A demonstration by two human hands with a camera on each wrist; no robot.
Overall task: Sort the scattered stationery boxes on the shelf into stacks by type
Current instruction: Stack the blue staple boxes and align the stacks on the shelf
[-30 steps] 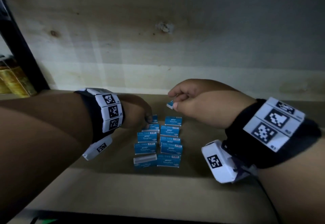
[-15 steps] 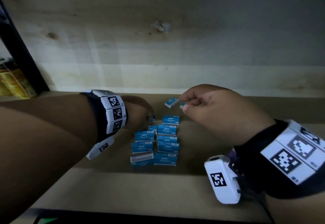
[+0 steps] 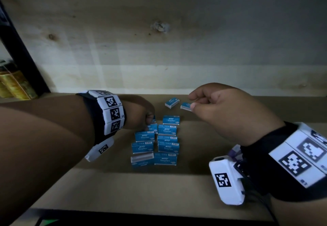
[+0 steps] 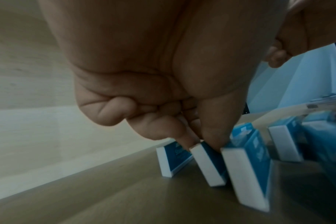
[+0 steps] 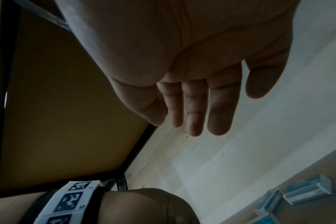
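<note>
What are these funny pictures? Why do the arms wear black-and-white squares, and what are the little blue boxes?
There is no robot here: these are a person's two hands. The patterned bands on the wrists go with small cameras. The wide picture comes from a camera on the person's head. The other two pictures each look along one hand.

On the brown shelf stand rows of blue staple boxes. The left hand pinches the top of one leaning box. The right hand hovers by two loose boxes at the back. Its wrist picture shows straight fingers holding nothing.
</note>
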